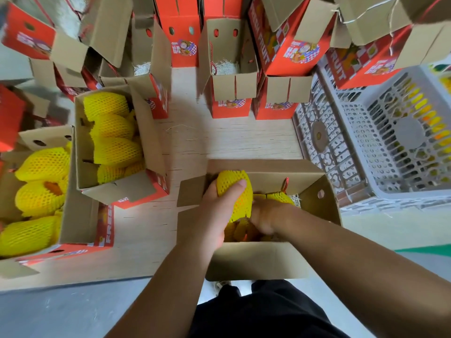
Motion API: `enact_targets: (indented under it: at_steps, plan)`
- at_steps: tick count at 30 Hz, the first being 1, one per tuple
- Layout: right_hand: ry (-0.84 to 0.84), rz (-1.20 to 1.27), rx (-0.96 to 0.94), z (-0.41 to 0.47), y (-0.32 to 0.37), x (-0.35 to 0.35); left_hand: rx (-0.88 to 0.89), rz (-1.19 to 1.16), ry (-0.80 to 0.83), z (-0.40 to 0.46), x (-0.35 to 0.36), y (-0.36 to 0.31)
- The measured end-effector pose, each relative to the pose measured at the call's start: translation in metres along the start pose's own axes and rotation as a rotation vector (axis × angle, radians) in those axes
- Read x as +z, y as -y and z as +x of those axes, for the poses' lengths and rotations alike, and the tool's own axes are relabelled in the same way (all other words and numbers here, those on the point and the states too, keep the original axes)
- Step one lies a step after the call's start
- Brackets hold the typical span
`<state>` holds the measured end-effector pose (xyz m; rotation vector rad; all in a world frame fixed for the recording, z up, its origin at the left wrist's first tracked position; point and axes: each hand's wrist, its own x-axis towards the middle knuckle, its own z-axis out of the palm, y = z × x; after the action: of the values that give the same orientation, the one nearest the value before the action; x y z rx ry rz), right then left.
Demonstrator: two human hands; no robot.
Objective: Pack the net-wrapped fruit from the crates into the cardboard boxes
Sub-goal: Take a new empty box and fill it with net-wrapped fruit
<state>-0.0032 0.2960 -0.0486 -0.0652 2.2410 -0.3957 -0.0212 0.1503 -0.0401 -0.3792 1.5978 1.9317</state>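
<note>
Pale wooden tabletop [219,142] under you, crowded with cartons. Your left hand [217,211] grips a yellow net-wrapped fruit [238,191], held upright over the open box [256,259] nearest you. Your right hand [266,215] reaches down inside among fruit already there; its fingers blur, so you cannot tell its grip. This box looks partly filled. Two boxes [80,167] at left look full. Several red boxes [229,76] behind hold only padding, so much seems left. White crates [390,147] stand right, one showing fruit through its slots.
</note>
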Motion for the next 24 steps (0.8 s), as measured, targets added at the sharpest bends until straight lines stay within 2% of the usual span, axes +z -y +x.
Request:
enact_targets:
  at_steps: [1, 2, 4, 6, 7, 9, 13, 14, 15, 16, 18, 20, 21, 22, 24]
  plan:
    - [-0.038, 0.106, -0.045, -0.004, 0.0, -0.007, -0.002, 0.017, -0.017, 0.0, 0.0, -0.001]
    - [-0.081, 0.342, -0.076, -0.013, 0.0, -0.014, -0.002, 0.017, -0.016, 0.0, -0.001, -0.002]
    - [-0.152, 0.973, -0.138, -0.034, 0.0, -0.019, -0.015, -0.07, 0.067, -0.001, 0.0, -0.006]
    - [-0.039, 1.498, -0.234, -0.047, -0.003, -0.01, -0.063, -0.172, 0.171, -0.006, 0.008, -0.009]
    - [-0.013, 1.623, -0.271, -0.053, -0.004, -0.005, -0.051, -0.148, 0.2, -0.009, 0.013, -0.009]
    - [-0.031, 1.742, -0.326, -0.064, -0.005, 0.001, 0.04, 0.041, 0.21, -0.015, 0.021, -0.006]
    - [-0.063, 1.879, -0.471, -0.085, -0.02, -0.005, 0.351, 0.799, 0.156, -0.019, 0.021, -0.009]
    - [-0.083, 1.879, -0.474, -0.09, -0.026, -0.007, 0.37, 0.792, 0.216, -0.019, 0.02, -0.01]
    - [-0.13, 1.815, -0.429, -0.092, -0.035, -0.009, 0.344, 0.658, 0.313, -0.021, 0.022, -0.013]
    - [-0.194, 1.655, -0.35, -0.094, -0.042, -0.012, 0.297, 0.545, 0.381, -0.022, 0.023, -0.013]
    - [-0.267, 1.1, -0.181, -0.099, -0.053, -0.017, 0.252, 0.507, 0.346, -0.018, 0.024, -0.012]
    - [-0.145, 0.461, 0.008, -0.094, -0.059, -0.022, 0.24, 0.534, 0.221, -0.012, 0.022, -0.01]
    - [-0.052, 0.241, 0.095, -0.086, -0.059, -0.021, 0.22, 0.548, 0.174, -0.009, 0.021, -0.009]
    - [0.026, 0.123, 0.158, -0.078, -0.058, -0.018, 0.21, 0.554, 0.143, -0.005, 0.022, -0.006]
    - [0.087, 0.078, 0.227, -0.057, -0.052, -0.009, 0.181, 0.539, 0.12, -0.002, 0.026, -0.005]
